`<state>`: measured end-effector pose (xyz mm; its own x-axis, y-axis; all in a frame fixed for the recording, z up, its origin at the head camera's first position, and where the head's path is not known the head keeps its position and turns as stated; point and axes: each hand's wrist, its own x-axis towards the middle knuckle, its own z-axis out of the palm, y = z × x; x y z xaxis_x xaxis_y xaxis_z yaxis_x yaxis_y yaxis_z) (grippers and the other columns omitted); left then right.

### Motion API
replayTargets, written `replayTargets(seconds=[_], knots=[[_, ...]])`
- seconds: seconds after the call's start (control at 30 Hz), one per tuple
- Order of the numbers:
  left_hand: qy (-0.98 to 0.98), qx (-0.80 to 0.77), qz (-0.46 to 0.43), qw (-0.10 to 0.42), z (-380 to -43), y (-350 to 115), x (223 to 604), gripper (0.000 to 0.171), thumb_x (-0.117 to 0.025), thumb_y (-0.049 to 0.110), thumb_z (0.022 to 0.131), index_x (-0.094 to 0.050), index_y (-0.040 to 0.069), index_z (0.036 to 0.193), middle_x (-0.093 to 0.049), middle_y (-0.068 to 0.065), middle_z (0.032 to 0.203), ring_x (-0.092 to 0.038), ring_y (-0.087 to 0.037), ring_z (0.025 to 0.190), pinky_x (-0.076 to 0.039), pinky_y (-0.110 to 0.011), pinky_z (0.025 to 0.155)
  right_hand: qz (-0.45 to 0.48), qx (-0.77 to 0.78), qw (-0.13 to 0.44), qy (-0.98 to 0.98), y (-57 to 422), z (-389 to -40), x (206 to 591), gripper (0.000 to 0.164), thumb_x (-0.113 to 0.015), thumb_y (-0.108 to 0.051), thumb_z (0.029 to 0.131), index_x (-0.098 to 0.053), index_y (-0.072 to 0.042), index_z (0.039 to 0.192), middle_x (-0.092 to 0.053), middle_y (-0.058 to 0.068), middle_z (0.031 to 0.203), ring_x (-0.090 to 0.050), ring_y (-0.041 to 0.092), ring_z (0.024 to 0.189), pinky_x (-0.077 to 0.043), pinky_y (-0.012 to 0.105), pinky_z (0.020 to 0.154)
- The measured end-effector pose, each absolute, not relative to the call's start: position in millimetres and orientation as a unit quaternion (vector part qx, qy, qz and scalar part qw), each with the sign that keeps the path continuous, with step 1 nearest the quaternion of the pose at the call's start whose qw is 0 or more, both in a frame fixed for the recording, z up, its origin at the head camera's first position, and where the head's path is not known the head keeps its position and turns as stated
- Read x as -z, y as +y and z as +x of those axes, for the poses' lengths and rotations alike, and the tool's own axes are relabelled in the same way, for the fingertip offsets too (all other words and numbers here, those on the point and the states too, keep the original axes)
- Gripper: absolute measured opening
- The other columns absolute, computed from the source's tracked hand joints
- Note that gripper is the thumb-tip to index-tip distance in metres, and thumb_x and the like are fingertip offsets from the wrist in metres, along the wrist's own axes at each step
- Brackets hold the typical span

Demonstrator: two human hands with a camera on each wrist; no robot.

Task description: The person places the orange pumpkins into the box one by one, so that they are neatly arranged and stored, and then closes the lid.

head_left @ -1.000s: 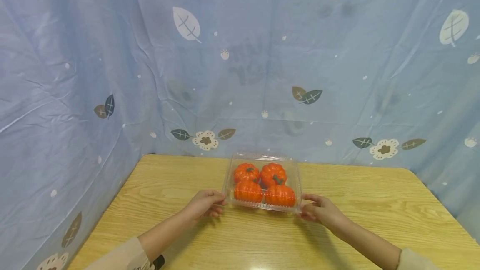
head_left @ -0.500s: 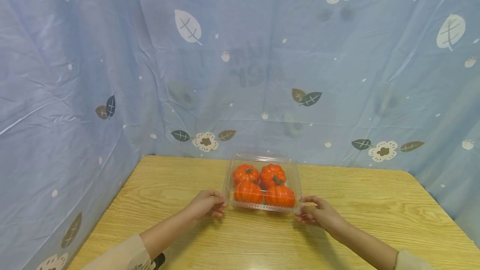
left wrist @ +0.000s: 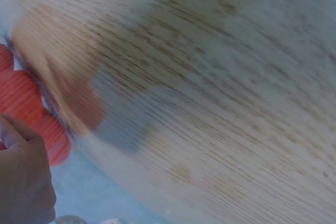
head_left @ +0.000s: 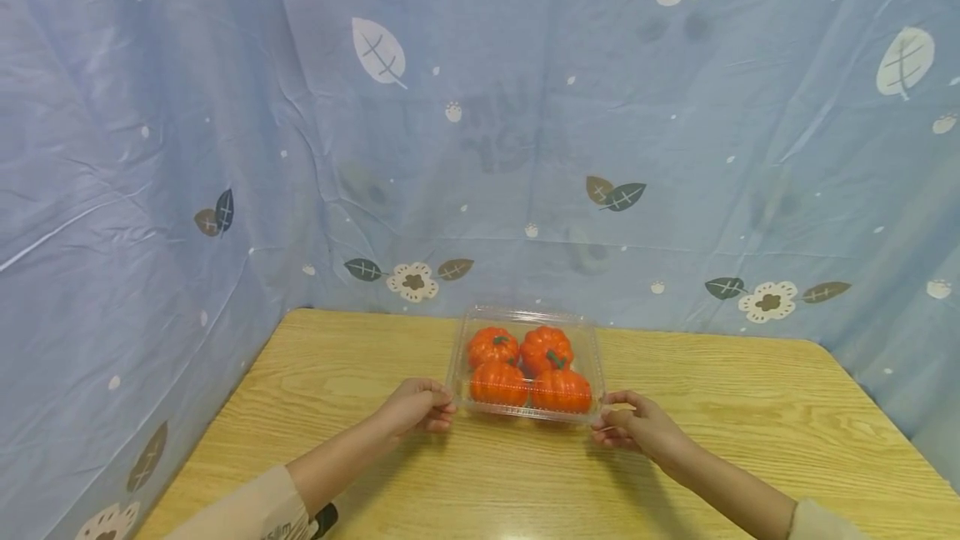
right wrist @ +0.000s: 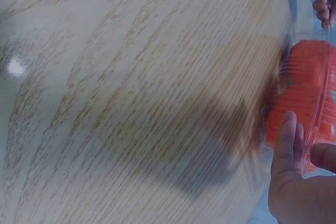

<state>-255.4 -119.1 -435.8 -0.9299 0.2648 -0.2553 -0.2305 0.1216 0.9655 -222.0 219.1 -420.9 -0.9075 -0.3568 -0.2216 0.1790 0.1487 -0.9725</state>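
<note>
A clear plastic box [head_left: 528,414] holds several orange toy pumpkins [head_left: 498,383] with green stems, near the back of the table. My left hand [head_left: 414,408] pinches its front left corner between thumb and fingers. At the front right corner my right hand [head_left: 648,430] grips the rim. The right wrist view has the thumb and fingers on either side of the clear rim [right wrist: 319,114], with pumpkins [right wrist: 304,66] behind the plastic. In the left wrist view only part of the left hand [left wrist: 26,182] shows, beside the pumpkins [left wrist: 21,98]; its fingertips are cut off.
The wooden table [head_left: 517,482] stretches out in front of the box and to both sides. A blue patterned curtain [head_left: 495,148] hangs close behind its back edge and along the left. Something black [head_left: 325,518] sits at the left sleeve cuff.
The right hand's fingers have shifted slightly inward at the box's corner. The box, the pumpkins and the left hand stay nearly in place.
</note>
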Motion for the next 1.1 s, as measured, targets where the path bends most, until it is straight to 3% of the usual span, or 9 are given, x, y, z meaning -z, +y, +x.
replayTargets(seconds=[0.33, 0.63, 1.1], knots=[[0.723, -0.666, 0.020, 0.180, -253.8, -119.3, 435.6, 0.022, -0.045, 0.000, 0.092, -0.048, -0.018, 0.104, -0.059, -0.007, 0.079, -0.058, -0.008, 0.063, -0.059, -0.020, 0.063, -0.047, 0.645, 0.195, 0.737, 216.0, -221.8, 421.3, 0.040, -0.045, -0.006, 0.095, -0.026, 0.018, 0.121, -0.065, 0.006, 0.086, -0.066, 0.014, 0.077, -0.058, 0.024, 0.072], [0.717, -0.672, 0.014, 0.185, -253.0, -117.2, 436.3, 0.024, -0.046, 0.001, 0.091, -0.047, -0.017, 0.105, -0.058, -0.004, 0.076, -0.059, -0.009, 0.063, -0.059, -0.021, 0.064, -0.016, 0.619, 0.159, 0.769, 213.2, -222.5, 424.0, 0.032, -0.047, 0.002, 0.093, -0.033, 0.021, 0.115, -0.066, 0.006, 0.078, -0.065, 0.015, 0.071, -0.060, 0.030, 0.070], [0.709, -0.687, 0.001, 0.159, -249.6, -115.0, 437.2, 0.019, -0.048, 0.002, 0.090, -0.051, -0.015, 0.100, -0.059, -0.004, 0.074, -0.061, -0.010, 0.064, -0.059, -0.023, 0.065, 0.029, 0.591, 0.124, 0.796, 203.9, -222.0, 420.5, 0.023, -0.046, 0.004, 0.092, -0.043, 0.021, 0.106, -0.065, 0.007, 0.072, -0.061, 0.014, 0.063, -0.057, 0.029, 0.061]])
